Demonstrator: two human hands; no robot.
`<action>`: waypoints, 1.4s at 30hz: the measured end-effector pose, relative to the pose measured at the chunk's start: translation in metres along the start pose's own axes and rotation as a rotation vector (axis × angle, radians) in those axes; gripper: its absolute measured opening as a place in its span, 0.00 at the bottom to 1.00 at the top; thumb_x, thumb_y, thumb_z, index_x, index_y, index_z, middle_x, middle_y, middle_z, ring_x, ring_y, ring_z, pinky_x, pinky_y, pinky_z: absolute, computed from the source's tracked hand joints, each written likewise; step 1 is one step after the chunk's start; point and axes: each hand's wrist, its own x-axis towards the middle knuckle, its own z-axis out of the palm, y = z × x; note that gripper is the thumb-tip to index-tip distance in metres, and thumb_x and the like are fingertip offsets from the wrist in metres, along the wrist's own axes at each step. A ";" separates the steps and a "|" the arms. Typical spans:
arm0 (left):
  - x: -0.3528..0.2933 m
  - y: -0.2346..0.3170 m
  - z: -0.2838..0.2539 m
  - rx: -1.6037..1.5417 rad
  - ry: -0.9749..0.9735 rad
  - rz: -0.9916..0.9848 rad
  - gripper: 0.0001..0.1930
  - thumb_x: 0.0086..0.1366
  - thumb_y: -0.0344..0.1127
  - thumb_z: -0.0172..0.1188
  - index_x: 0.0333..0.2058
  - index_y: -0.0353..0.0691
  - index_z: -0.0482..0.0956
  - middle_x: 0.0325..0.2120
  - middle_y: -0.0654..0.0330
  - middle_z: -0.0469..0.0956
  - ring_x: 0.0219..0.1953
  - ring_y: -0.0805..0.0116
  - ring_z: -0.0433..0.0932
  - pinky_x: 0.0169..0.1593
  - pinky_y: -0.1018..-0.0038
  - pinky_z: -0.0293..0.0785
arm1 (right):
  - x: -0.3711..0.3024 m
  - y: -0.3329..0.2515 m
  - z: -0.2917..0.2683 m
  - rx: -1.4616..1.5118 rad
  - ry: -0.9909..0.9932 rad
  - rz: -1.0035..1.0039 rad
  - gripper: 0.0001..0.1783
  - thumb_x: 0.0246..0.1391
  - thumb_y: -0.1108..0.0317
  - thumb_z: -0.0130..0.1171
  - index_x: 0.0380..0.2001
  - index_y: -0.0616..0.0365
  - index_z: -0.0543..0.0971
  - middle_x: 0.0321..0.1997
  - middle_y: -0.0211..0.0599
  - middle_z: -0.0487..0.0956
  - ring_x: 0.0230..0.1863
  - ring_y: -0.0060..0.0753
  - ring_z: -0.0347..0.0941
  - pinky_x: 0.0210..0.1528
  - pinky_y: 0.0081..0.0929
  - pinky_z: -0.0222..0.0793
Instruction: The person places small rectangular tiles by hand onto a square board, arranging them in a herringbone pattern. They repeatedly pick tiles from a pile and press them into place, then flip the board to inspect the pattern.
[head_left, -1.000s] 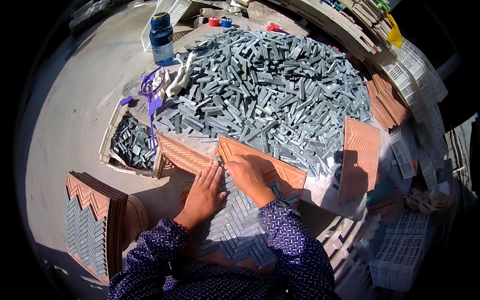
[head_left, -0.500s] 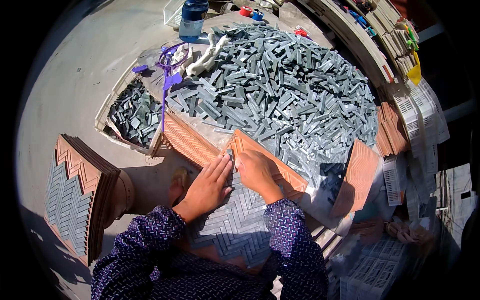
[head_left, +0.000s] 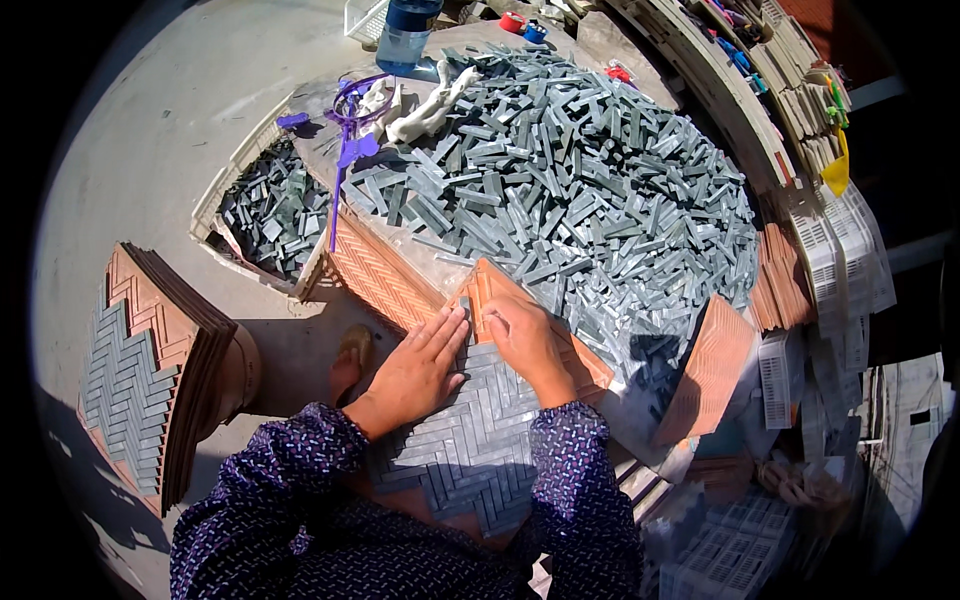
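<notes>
My left hand [head_left: 415,372] lies flat, fingers stretched out, on grey strip tiles [head_left: 465,430] set in a herringbone pattern in an orange mould tray [head_left: 580,362]. Under its fingertips is the end of a narrow grey strip [head_left: 464,304]. Just to the right, my right hand [head_left: 527,345] is curled closed over the tray's upper part, and whatever its fingers hold is hidden. The tray's far corner shows bare orange grooves. Beyond it spreads a large heap of loose grey strip tiles [head_left: 570,180].
A crate of darker pieces [head_left: 222,180] stands at the left, near a purple wand-like item [head_left: 338,195] and white gloves [head_left: 435,110]. Stacked trays [head_left: 185,350] hold a tiled one on top at far left. A blue water bottle [head_left: 405,40] stands behind; white crates [head_left: 780,380] are at right.
My right hand has shifted slightly right, opening a little more gap from the left hand. The left hand stays flat in about the same place. The whole view has moved slightly.
</notes>
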 end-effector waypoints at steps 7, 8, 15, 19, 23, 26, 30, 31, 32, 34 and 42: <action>0.000 0.002 0.001 0.005 -0.027 -0.013 0.38 0.55 0.39 0.61 0.61 0.27 0.57 0.64 0.45 0.53 0.68 0.52 0.50 0.69 0.64 0.46 | -0.009 0.007 0.008 -0.233 -0.055 -0.117 0.04 0.46 0.75 0.57 0.28 0.62 0.76 0.27 0.43 0.74 0.31 0.50 0.72 0.33 0.40 0.68; 0.000 0.002 0.001 0.008 -0.027 -0.014 0.38 0.55 0.39 0.61 0.61 0.27 0.57 0.64 0.45 0.53 0.68 0.52 0.49 0.69 0.64 0.46 | -0.007 0.005 0.011 -0.273 -0.038 -0.151 0.03 0.46 0.75 0.57 0.27 0.62 0.76 0.27 0.43 0.73 0.31 0.50 0.72 0.33 0.40 0.68; -0.001 0.000 0.003 0.027 -0.024 -0.014 0.38 0.55 0.40 0.61 0.61 0.27 0.56 0.64 0.45 0.53 0.68 0.52 0.49 0.69 0.65 0.46 | -0.003 -0.001 0.016 -0.490 -0.131 -0.067 0.03 0.47 0.76 0.50 0.28 0.63 0.72 0.30 0.46 0.73 0.36 0.48 0.74 0.36 0.39 0.71; -0.001 -0.001 0.003 0.030 -0.016 -0.009 0.38 0.55 0.40 0.61 0.61 0.27 0.56 0.64 0.45 0.52 0.68 0.52 0.49 0.69 0.64 0.46 | -0.008 -0.004 0.022 -0.544 -0.162 -0.002 0.07 0.47 0.77 0.50 0.32 0.64 0.70 0.35 0.49 0.72 0.39 0.49 0.73 0.39 0.40 0.71; -0.001 -0.001 0.003 0.002 -0.012 -0.009 0.38 0.56 0.39 0.61 0.61 0.27 0.56 0.64 0.45 0.53 0.68 0.51 0.49 0.68 0.64 0.46 | -0.010 0.002 0.025 -0.374 -0.087 0.027 0.07 0.44 0.79 0.51 0.30 0.61 0.68 0.31 0.49 0.72 0.38 0.54 0.70 0.39 0.45 0.65; 0.001 0.000 0.001 -0.013 -0.006 -0.002 0.38 0.56 0.39 0.61 0.61 0.27 0.56 0.64 0.46 0.53 0.67 0.50 0.50 0.68 0.63 0.47 | -0.013 0.001 0.020 -0.328 -0.113 0.075 0.04 0.48 0.78 0.50 0.30 0.61 0.68 0.32 0.50 0.72 0.38 0.55 0.69 0.39 0.47 0.65; -0.003 -0.002 0.001 -0.028 0.000 -0.010 0.38 0.57 0.40 0.60 0.61 0.28 0.55 0.64 0.46 0.53 0.67 0.50 0.51 0.68 0.62 0.48 | -0.012 -0.006 0.014 -0.351 -0.223 0.081 0.07 0.49 0.78 0.48 0.33 0.62 0.68 0.36 0.51 0.72 0.40 0.54 0.71 0.39 0.45 0.67; -0.004 -0.002 0.001 -0.030 0.000 -0.014 0.38 0.57 0.40 0.60 0.61 0.28 0.55 0.64 0.46 0.52 0.67 0.50 0.51 0.68 0.62 0.48 | -0.013 -0.009 0.012 -0.328 -0.224 0.101 0.06 0.49 0.77 0.48 0.33 0.62 0.68 0.36 0.51 0.72 0.40 0.54 0.71 0.39 0.46 0.67; -0.003 -0.001 0.000 -0.038 0.002 -0.013 0.38 0.57 0.40 0.60 0.61 0.28 0.56 0.64 0.46 0.53 0.67 0.50 0.51 0.68 0.61 0.48 | -0.014 -0.010 0.009 -0.311 -0.220 0.124 0.06 0.50 0.77 0.48 0.33 0.62 0.68 0.36 0.51 0.72 0.39 0.55 0.71 0.40 0.47 0.66; -0.003 0.000 -0.001 -0.052 0.004 -0.014 0.38 0.57 0.39 0.60 0.61 0.27 0.56 0.64 0.46 0.53 0.67 0.50 0.51 0.67 0.61 0.49 | -0.017 0.003 0.005 -0.174 -0.052 0.109 0.04 0.52 0.76 0.48 0.32 0.62 0.68 0.32 0.49 0.73 0.37 0.53 0.71 0.39 0.44 0.67; -0.001 0.000 0.000 -0.025 0.001 -0.010 0.37 0.56 0.39 0.61 0.60 0.26 0.57 0.64 0.45 0.53 0.67 0.51 0.50 0.68 0.64 0.48 | -0.011 -0.004 -0.001 0.006 -0.044 0.062 0.03 0.48 0.79 0.54 0.28 0.63 0.73 0.29 0.48 0.77 0.32 0.54 0.74 0.33 0.40 0.69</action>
